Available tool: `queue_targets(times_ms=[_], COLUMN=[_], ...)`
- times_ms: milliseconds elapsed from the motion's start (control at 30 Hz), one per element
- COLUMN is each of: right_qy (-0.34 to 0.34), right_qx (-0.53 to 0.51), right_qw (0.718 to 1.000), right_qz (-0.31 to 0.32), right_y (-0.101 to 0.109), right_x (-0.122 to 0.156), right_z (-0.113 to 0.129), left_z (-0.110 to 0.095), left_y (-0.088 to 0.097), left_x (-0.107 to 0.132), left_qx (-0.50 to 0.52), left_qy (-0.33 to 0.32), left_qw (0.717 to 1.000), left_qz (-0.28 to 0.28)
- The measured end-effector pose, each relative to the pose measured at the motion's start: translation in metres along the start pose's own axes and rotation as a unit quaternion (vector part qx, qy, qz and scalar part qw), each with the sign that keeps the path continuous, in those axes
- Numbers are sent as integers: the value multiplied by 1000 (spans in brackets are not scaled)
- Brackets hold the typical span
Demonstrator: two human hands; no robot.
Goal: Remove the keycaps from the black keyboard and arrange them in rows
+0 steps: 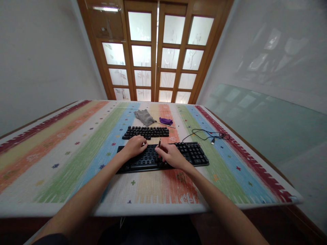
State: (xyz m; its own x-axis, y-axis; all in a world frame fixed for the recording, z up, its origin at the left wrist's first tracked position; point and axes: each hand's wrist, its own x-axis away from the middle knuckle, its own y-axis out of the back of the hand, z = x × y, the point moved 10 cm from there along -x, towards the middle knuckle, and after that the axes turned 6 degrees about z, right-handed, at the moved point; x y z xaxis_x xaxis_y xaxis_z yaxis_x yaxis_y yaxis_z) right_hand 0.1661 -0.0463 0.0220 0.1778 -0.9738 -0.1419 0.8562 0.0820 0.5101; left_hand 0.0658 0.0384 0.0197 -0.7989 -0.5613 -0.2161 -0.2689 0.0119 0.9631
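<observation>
A black keyboard (145, 165) lies in front of me; the keycaps are off its left and middle part, while the right part keeps its keys. My left hand (136, 146), fingers curled, bears on the keyboard's far edge left of the middle. Over the bare middle, my right hand (170, 154) is closed in a pinch around a slim dark tool (159, 143), held upright with a light upper tip. Its lower end is hidden by the fingers, so the kind of tool cannot be made out. Loose black keycaps (155, 131) stand in rows just behind the keyboard.
Behind the keycaps lie a grey cloth (144, 117), a purple cloth (166, 121) and a thin dark rod (166, 125). The keyboard's cable (201, 130) loops to the right, ending in a USB plug (213, 141). A striped cloth (84, 163) covers the table.
</observation>
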Motion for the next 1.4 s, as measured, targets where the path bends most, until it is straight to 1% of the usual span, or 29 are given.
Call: queue_targets(times_ms=[67, 133, 167, 233, 300, 367, 500, 633, 767, 900, 1033, 1200, 1400], right_qy=[-24, -52, -60, -54, -42, -31, -13, 0, 17, 36, 59, 71, 82], right_qx=[-16, -35, -47, -88, -119, -142, -175, -192, -185, -165, -135, -115, -64], right_qw=[1000, 998, 997, 995, 992, 989, 984, 981, 983, 985, 987, 988, 990], right_qz=[6, -15, -12, 15, 20, 3, -29, -22, 1, 35, 65, 76, 92], right_y=[-1, 4, 4, 1, 5, 15, 31, 33, 34, 31, 28, 30, 30], right_x=[-9, -16, -18, -21, -21, -19, -13, -11, -9, -6, -3, 1, 10], right_z=[-10, -22, -28, -33, -34, -33, -29, -26, -23, -22, -20, -17, -7], left_z=[-1, -2, -3, -7, -13, -22, -39, -47, -49, -42, -41, -39, -43], left_y=[0, 2, 3, 6, 12, 15, 12, 8, 3, -3, -12, -19, -29], left_x=[5, 9, 10, 13, 15, 16, 13, 8, 2, -2, -3, -5, -5], left_qx=[7, 18, 25, 44, 75, 112, 184, 256, 324, 377, 408, 443, 497], left_qy=[6, 12, 14, 12, -1, -24, -52, -51, -58, -37, -26, -13, -32], left_qw=[1000, 1000, 1000, 999, 997, 993, 981, 964, 943, 924, 909, 890, 856], left_qz=[2, 4, 4, -3, -14, -13, 24, 44, 53, 52, 84, 105, 140])
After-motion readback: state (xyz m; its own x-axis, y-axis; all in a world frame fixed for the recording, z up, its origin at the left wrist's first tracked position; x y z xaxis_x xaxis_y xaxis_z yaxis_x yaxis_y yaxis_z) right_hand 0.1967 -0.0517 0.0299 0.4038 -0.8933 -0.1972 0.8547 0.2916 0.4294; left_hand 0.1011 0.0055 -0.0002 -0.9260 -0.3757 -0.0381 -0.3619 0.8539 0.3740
